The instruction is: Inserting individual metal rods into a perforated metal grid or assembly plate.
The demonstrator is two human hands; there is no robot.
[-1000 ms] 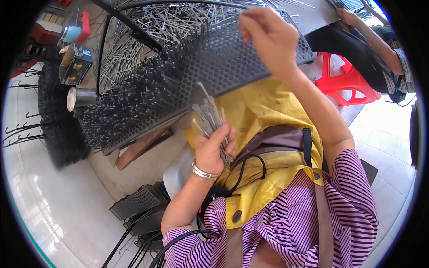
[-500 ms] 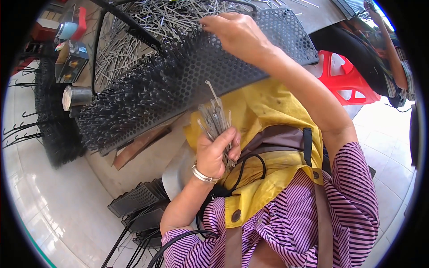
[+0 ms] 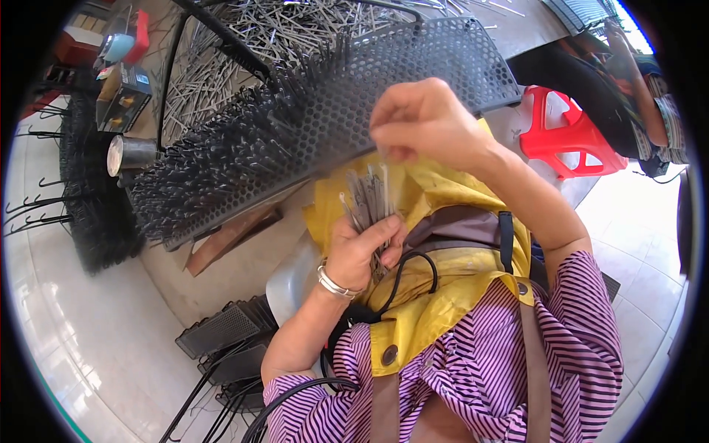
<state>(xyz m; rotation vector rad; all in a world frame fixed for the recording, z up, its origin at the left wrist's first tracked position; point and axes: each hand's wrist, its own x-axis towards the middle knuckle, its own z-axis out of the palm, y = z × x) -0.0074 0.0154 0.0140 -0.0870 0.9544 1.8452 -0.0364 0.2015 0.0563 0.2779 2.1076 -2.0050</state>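
My left hand (image 3: 362, 247), with a bangle at its wrist, is closed round a bundle of thin metal strips (image 3: 362, 193) with small holes at their ends. The strips stand up out of the fist in front of my yellow apron. Just above them my right hand (image 3: 428, 122) pinches the top of one blurred strip. Beyond both hands lies a slanted dark perforated board (image 3: 421, 55). Dense upright dark strips (image 3: 221, 159) fill its left part, while bare holes show on the right.
Behind the board a heap of loose metal strips (image 3: 288, 26) covers the table. A metal can (image 3: 133, 155) and a box (image 3: 123, 100) stand at the left. At the right is a red stool (image 3: 572, 140) beside another person. Perforated racks (image 3: 225, 328) lie low on the left.
My right hand has come back from the board's far edge, down and toward me, to the top of the bundle. My left hand keeps its hold, nearly in place.
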